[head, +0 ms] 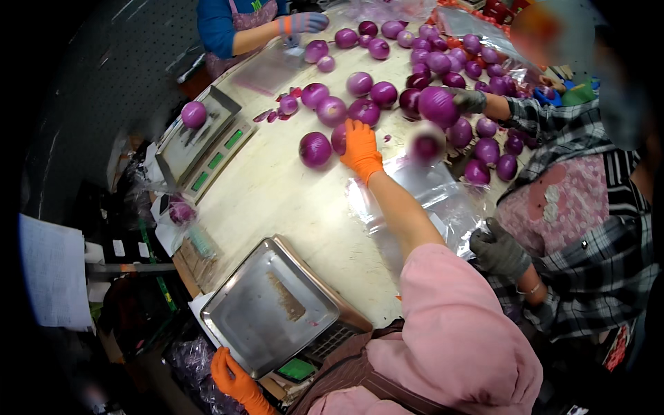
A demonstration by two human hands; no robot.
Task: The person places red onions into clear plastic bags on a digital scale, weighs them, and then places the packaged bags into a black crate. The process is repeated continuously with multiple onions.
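My right hand (pixel 361 149), in an orange glove, reaches across the table and closes around a peeled red onion (pixel 339 139), which its fingers partly hide. Just left of that onion lies a large red onion (pixel 315 149); further red onions (pixel 332 111) cluster beyond my fingertips. My left hand (pixel 236 381), also gloved in orange, is at the near left corner of a weighing scale's metal pan (pixel 270 306). Its fingers are apart and hold nothing. Whether they touch the pan is hard to tell. The pan carries a brown smear and a small purple scrap.
Another scale (pixel 199 140) bears one red onion (pixel 193 114). At right, a co-worker's gloved hand (pixel 469 100) holds an onion (pixel 438 107); the other gloved hand (pixel 500 249) is beside clear plastic bags (pixel 415 181). Across the table is another person's gloved hand (pixel 303 23).
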